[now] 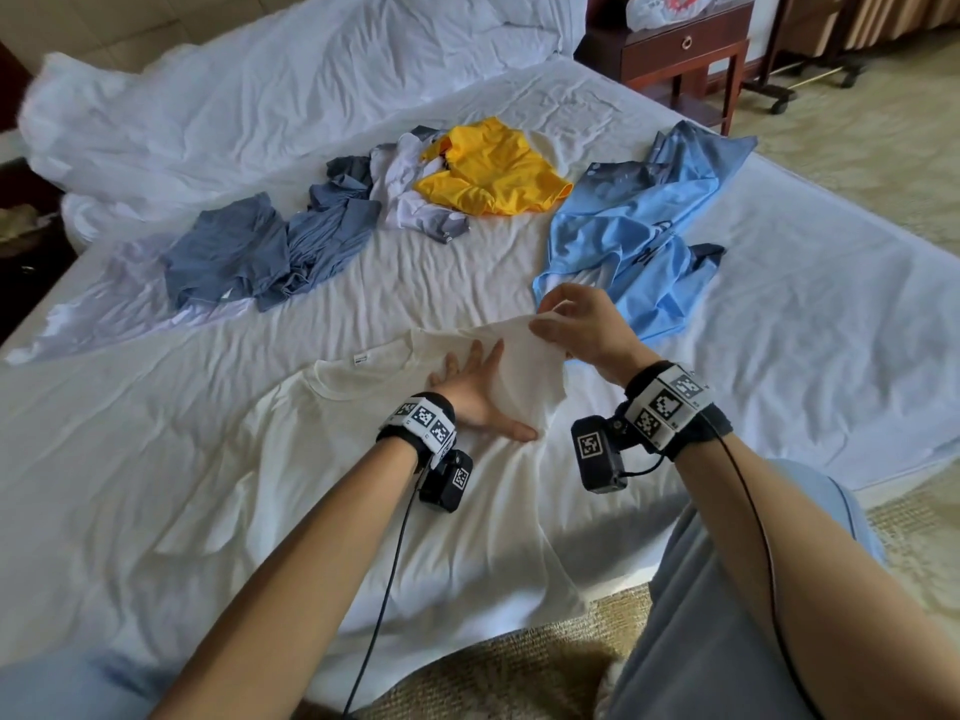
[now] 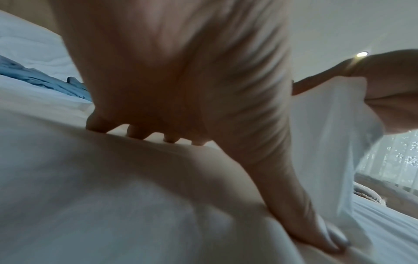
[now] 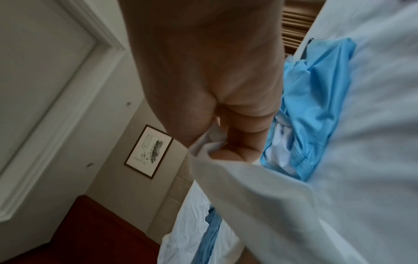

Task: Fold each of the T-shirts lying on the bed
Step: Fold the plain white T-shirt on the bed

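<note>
A cream white T-shirt lies spread flat on the bed in front of me, collar away from me. My left hand presses flat on it near its right shoulder, fingers straight and spread. My right hand pinches the shirt's right sleeve and holds it lifted above the left hand; the right wrist view shows the white cloth pinched between thumb and fingers. Further back lie a light blue T-shirt, a yellow one, a white-grey one and grey-blue ones.
A crumpled white duvet is piled at the head of the bed. A dark wooden nightstand stands beyond the bed's far right corner. The near bed edge meets beige carpet by my legs.
</note>
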`<action>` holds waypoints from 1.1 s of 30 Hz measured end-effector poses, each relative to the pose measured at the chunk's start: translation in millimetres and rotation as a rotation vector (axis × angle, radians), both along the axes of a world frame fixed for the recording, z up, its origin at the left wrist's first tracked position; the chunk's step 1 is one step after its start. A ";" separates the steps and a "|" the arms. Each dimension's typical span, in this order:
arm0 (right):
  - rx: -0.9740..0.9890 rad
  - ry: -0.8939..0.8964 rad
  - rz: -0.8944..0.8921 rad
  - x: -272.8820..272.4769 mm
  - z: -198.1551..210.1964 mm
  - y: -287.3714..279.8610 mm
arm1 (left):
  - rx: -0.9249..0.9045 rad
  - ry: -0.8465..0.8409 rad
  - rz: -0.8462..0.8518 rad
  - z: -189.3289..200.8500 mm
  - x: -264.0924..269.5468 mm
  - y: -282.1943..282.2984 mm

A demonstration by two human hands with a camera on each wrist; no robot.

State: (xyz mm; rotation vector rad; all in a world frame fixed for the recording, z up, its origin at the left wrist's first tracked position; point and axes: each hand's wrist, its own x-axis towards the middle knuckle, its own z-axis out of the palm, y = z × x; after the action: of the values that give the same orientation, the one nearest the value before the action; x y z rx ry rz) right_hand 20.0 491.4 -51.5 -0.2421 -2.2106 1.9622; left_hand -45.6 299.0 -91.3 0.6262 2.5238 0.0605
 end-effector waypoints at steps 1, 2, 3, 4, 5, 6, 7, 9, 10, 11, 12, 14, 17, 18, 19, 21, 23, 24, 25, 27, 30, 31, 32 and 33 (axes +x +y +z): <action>0.014 0.000 0.017 1.3 -0.5 -2.7 | -0.004 0.002 -0.006 0.5 1.6 0.2; 0.030 -0.004 0.032 2.3 -0.7 -5.5 | -0.007 0.005 -0.010 1.6 2.7 1.0; 0.044 -0.007 0.040 2.7 -0.4 -9.1 | -0.006 0.001 -0.007 3.5 2.8 1.2; 0.052 -0.006 0.039 2.5 0.4 -12.9 | 0.007 -0.001 -0.001 5.9 2.4 0.6; 0.060 -0.007 0.030 1.3 1.2 -16.1 | 0.049 0.010 0.001 6.7 1.3 -1.5; 0.068 -0.007 0.017 -0.4 2.2 -18.8 | 0.136 0.025 -0.005 6.5 0.1 -4.5; 0.079 -0.009 0.006 -2.8 2.4 -21.1 | 0.273 0.036 -0.004 5.6 -0.1 -8.9; 0.101 -0.007 -0.012 -7.6 2.6 -25.7 | 0.612 -0.051 0.125 8.8 9.7 -19.1; 0.105 -0.001 -0.013 -9.2 3.7 -28.8 | 0.775 -0.149 0.249 10.3 15.4 -24.6; 0.087 0.008 -0.001 -10.6 5.0 -33.6 | 0.944 -0.286 0.393 11.3 21.7 -30.1; 0.036 0.016 0.030 -11.0 7.1 -38.8 | 1.077 -0.438 0.553 10.1 25.8 -36.2; -0.100 0.014 0.110 -11.6 12.0 -49.2 | 1.294 -0.673 0.857 6.6 26.8 -45.9; 0.042 -0.036 0.130 -16.1 4.8 -55.9 | 1.405 -0.770 1.000 12.7 30.8 -53.4; 0.182 -0.050 0.141 -18.2 -2.1 -54.7 | 1.394 -0.766 0.960 14.4 32.5 -54.1; 0.323 -0.085 0.182 -19.3 -9.9 -52.9 | 1.411 -0.759 0.913 13.6 33.4 -53.2; 0.588 -0.217 0.362 -15.4 -21.9 -51.4 | 1.361 -0.731 0.848 8.7 34.5 -53.0; 0.843 -0.277 0.514 -6.5 -25.2 -53.3 | 1.270 -0.637 0.911 -3.7 29.8 -52.5; 0.920 -0.255 0.538 -2.2 -25.0 -56.0 | 1.245 -0.566 0.953 -7.9 27.9 -52.9; 0.943 -0.231 0.547 1.5 -24.5 -59.0 | 1.234 -0.516 0.981 -8.0 28.8 -52.6; 0.938 -0.215 0.571 6.9 -24.2 -63.0 | 1.238 -0.496 0.994 -9.4 27.6 -51.0; 0.963 -0.285 0.641 16.8 -24.0 -61.0 | 1.248 -0.476 1.007 -14.5 26.8 -50.3; 0.981 -0.325 0.666 20.2 -23.0 -59.2 | 1.253 -0.462 1.008 -17.2 25.7 -50.9; 0.998 -0.368 0.689 23.0 -22.2 -57.7 | 1.250 -0.443 1.002 -17.0 27.0 -50.9; 1.007 -0.401 0.701 24.6 -21.5 -56.7 | 1.243 -0.415 0.992 -16.4 27.9 -51.0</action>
State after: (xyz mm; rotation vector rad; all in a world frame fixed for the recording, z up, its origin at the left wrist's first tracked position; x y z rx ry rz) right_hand 44.6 434.6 -73.0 0.3591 -3.5487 0.7184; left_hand -17.7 248.0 -107.8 -0.3093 1.8777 1.9233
